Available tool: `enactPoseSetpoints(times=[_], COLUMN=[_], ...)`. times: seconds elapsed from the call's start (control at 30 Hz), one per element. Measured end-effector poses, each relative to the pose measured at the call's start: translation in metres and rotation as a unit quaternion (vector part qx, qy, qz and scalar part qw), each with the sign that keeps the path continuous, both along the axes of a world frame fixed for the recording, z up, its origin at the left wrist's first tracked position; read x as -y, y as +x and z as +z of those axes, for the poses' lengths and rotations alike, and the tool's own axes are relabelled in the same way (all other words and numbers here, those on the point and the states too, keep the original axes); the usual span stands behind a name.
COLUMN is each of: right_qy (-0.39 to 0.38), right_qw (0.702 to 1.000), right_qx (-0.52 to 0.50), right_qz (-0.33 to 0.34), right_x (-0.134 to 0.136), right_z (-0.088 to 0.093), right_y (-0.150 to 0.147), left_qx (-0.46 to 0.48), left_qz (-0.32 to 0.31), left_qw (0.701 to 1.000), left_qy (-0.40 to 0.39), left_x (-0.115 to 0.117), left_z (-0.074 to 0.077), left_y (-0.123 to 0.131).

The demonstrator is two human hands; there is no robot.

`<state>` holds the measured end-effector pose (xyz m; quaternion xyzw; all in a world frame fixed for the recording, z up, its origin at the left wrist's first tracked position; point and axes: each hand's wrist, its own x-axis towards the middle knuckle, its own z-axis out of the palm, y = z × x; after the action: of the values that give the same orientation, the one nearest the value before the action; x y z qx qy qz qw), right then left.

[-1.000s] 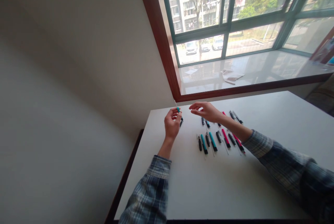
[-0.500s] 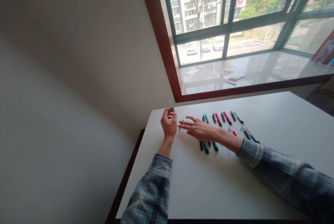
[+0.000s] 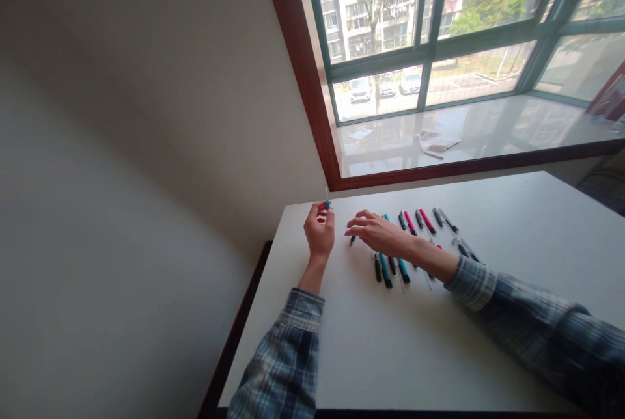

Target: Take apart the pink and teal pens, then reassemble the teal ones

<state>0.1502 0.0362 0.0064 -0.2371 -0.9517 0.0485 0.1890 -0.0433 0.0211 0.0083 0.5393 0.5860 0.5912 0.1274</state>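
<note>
One slim teal pen-like stick (image 3: 327, 203) stands nearly upright, pinched between thumb and fingertips of the left hand (image 3: 319, 231) over a white table (image 3: 390, 354). The right hand (image 3: 375, 233), fingers loosely curled and slightly apart, hovers just beside a small black piece (image 3: 352, 241), near rows of teal, pink and black pens (image 3: 385, 270).

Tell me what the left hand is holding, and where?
A slim teal-handled tool, pinched at its teal part by the left hand, between the fingertips.
</note>
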Motion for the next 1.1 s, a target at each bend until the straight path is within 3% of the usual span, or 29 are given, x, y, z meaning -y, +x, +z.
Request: enactPoseSetpoints(times=[0.27,0.43,0.57,0.7,0.87,1.1], right_qy=[-0.011,-0.037,-0.054,-0.096,-0.159,-0.236], right_qw=[0.999,0.994,0.971,0.935,0.890,0.880], right_qx=[-0.025,-0.097,-0.212,-0.304,-0.381,-0.378], right_qz=[0.041,-0.019,-0.098,-0.155,-0.192,-0.162], right_x=[-0.004,-0.007,-0.016,-0.018,-0.001,0.017], right_z=[0.000,0.008,0.008,-0.005,-0.031,-0.047], right_y=[0.000,0.011,0.032,0.066,0.116,0.146], left_qx=[-0.016,-0.031,-0.060,-0.102,-0.187,-0.220], left_qz=[-0.026,-0.040,-0.061,-0.085,-0.123,-0.173], left_qw=[0.999,0.998,0.995,0.990,0.974,0.960], left_qy=[-0.015,-0.041,-0.060,-0.047,-0.022,-0.029], left_x=[0.004,0.004,0.000,0.002,0.020,0.028], left_z=[-0.001,-0.006,-0.012,-0.022,-0.036,-0.044], left_y=[0.006,0.004,0.003,0.008,0.028,0.042])
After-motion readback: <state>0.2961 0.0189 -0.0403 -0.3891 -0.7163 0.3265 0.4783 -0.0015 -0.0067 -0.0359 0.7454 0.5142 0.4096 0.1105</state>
